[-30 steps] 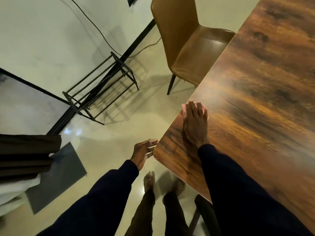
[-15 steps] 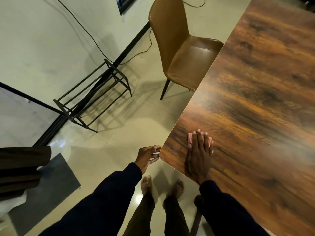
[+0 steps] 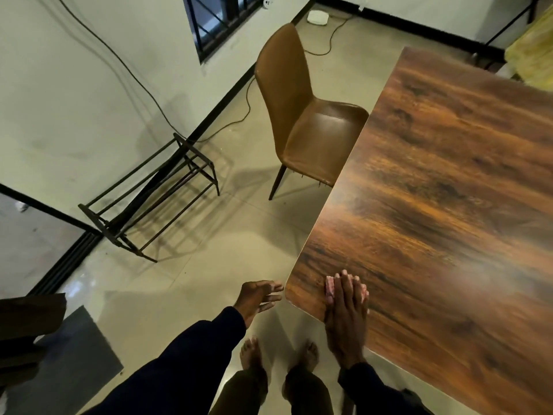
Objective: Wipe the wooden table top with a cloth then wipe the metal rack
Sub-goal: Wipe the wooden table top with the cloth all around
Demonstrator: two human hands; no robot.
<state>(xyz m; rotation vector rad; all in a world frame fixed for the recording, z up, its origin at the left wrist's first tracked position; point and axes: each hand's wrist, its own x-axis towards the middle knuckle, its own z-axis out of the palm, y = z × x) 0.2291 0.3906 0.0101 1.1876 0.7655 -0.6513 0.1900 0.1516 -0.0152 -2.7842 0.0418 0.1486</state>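
Note:
A wooden table top (image 3: 443, 205) with dark grain fills the right side. My right hand (image 3: 345, 313) lies flat near the table's near left corner, pressing a small pink cloth (image 3: 329, 287) against the wood; only the cloth's edges show past my fingers. My left hand (image 3: 258, 298) hovers open just left of the table corner, above the floor, holding nothing. The black metal rack (image 3: 149, 199) stands on the floor against the wall at the left, well apart from both hands.
A brown leather chair (image 3: 302, 115) stands at the table's left edge. Cables run along the wall and floor. A grey mat (image 3: 74, 351) and dark furniture lie at the lower left. My bare feet (image 3: 278, 354) stand by the table corner.
My right hand has slid the cloth back along the table's left edge toward the near corner. My left hand stays open beside the corner.

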